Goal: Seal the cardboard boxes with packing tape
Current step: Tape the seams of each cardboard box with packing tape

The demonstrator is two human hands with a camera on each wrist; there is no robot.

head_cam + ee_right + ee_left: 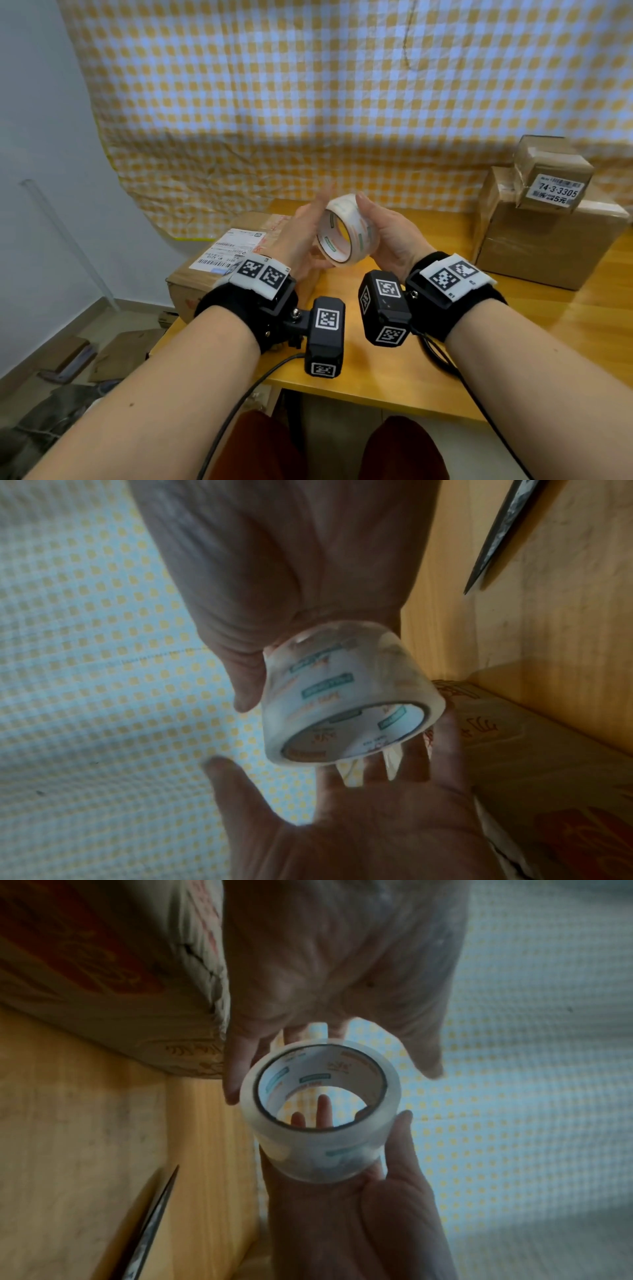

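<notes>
A roll of clear packing tape [356,236] with a printed core is held in the air above the wooden table [376,370]. My right hand [387,236] grips it, thumb over the top and fingers under the roll [325,691]. My left hand [308,229] lies flat against the roll's open side with its fingers straight and slightly spread [359,804]. Through the core [318,1096] two fingertips show. A cardboard box with a white shipping label [236,246] lies just behind and left of my left hand. No loose tape end can be made out.
A larger brown box [548,246] stands at the table's right with a small labelled box [551,171] on top. A dark pointed blade [150,1223] lies on the table near my wrists. A yellow checked cloth [308,102] hangs behind. Flattened cardboard [120,353] lies on the floor at left.
</notes>
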